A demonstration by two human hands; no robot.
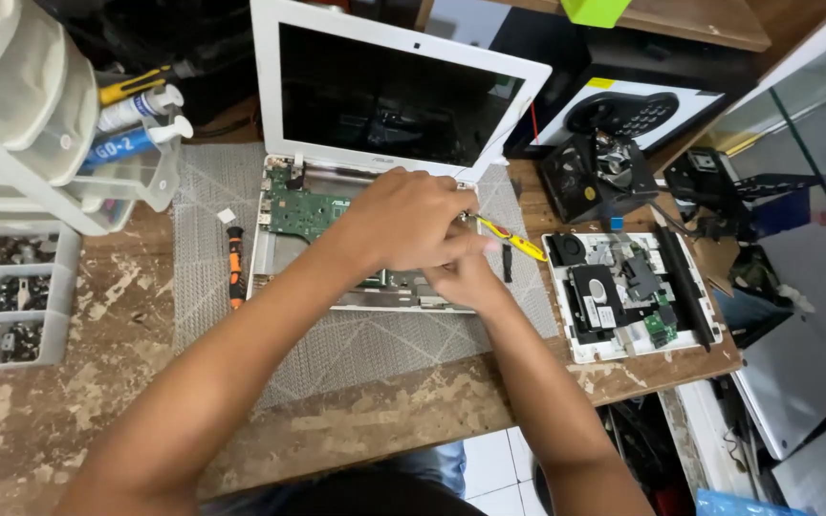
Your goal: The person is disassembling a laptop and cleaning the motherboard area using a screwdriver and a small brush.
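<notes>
A compartment tray of small parts (11, 315) sits at the tabletop's (117, 382) left edge. An orange-handled screwdriver (235, 266) lies on the grey mat (375, 344). The opened white laptop (384, 105) shows its green board (303, 212). Over it, the left hand (408, 225) covers the right hand (466, 277); a yellow-handled tool (509, 239) pokes out between them, though which hand grips it I cannot tell. A removed base panel (623, 296) lies rightmost.

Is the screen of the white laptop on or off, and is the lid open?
The lid is open: the laptop screen stands up behind its base. The screen looks off, dark with only reflections.
</notes>
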